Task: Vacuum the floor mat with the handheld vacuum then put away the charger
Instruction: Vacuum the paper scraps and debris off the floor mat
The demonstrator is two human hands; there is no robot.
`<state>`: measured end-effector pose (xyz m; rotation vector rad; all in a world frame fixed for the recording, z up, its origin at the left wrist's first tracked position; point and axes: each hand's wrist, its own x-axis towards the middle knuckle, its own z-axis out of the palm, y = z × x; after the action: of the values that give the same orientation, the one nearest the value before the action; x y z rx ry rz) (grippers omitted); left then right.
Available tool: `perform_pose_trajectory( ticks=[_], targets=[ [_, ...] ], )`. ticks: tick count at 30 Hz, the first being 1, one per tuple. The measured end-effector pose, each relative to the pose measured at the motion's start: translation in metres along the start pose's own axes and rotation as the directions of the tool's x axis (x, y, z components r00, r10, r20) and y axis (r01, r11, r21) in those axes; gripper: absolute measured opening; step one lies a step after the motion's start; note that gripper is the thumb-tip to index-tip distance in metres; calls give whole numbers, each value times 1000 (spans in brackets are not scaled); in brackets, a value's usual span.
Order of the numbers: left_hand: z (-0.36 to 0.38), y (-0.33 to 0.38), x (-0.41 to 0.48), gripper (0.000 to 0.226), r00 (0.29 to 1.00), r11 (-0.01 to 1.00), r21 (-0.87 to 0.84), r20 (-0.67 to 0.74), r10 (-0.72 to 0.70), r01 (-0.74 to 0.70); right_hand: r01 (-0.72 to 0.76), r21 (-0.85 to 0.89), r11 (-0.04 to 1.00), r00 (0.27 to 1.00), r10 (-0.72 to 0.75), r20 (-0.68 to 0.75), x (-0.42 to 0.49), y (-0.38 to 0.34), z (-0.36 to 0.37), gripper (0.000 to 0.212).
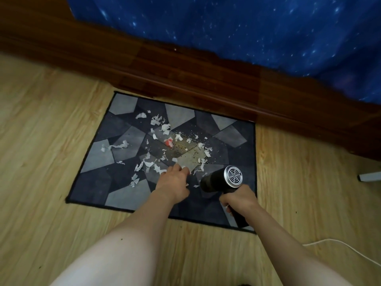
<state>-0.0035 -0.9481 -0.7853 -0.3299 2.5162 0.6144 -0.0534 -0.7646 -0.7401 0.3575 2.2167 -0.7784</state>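
"Who's got the vacuum?"

"The right hand point(237, 200). Its grip is clenched round the black handle of the handheld vacuum point(218, 181), and the barrel tips forward from the grip onto the near right part of the floor mat point(123, 195)."

"And the other?"

"The left hand point(173, 182) reaches out just left of the barrel, fingertips down among the paper scraps point(156, 120). I cannot tell whether that grip pinches one or only touches the mat."

"How far along?"

"Barely begun, I'd say. Beyond both hands lie scraps, a red bit point(169, 142) and crumbs point(185, 145), spread across the mat's middle. The whole mat is left to do, then the charger."

"Is the charger visible?"

"Not surely. A white cable point(340, 247) trails off behind and right of the grip, cut by the edge. A white object point(370, 176) farther right is cropped too. The nozzle hides under the barrel."
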Motion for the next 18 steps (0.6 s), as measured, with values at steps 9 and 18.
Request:
perform_pose_trajectory(
  ticks=[9,18],
  targets=[
    [-1,3,2,59,1000,1000,-4,-10,3,-3,7,-13,1000,1000,-7,-11,-2,-6,1,10],
    [-2,-2,4,58,1000,1000,-19,-22,-15,14,22,-30,999,997,-24,-74,3,-8,2,4]
  ],
)
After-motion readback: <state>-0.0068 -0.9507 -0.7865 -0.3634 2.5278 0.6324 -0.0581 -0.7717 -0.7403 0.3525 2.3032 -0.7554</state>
